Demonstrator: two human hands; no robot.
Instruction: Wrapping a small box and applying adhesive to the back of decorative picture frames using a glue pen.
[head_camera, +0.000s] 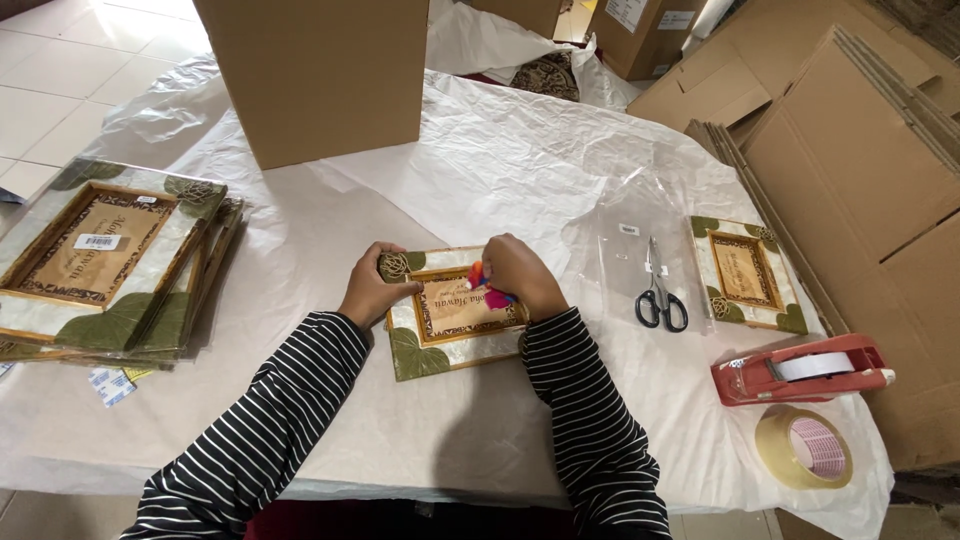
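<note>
At table centre, left hand (372, 292) is pressing flat on a leaf-patterned decorative frame (452, 312) w/ fingers spread; right hand (520, 273), closed on a red-and-blue cloth (484, 283), is wiping its face. Next move likely needs frame held steady.

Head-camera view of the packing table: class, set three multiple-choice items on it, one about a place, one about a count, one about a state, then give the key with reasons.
1. Where do the scissors lie?
A. right of the person's hands, on a clear plastic bag
B. on the stack of frames
C. inside the cardboard box

2. How many tape rolls lie loose on the table, outside the red tape dispenser?
A. none
B. one
C. three

3. What is the left hand doing?
A. hanging free
B. resting on the decorated frame
C. gripping scissors

Key: A, the scissors rest on the bag; B, a single tape roll lies near the dispenser; B, the hand presses the frame's left edge.
</note>
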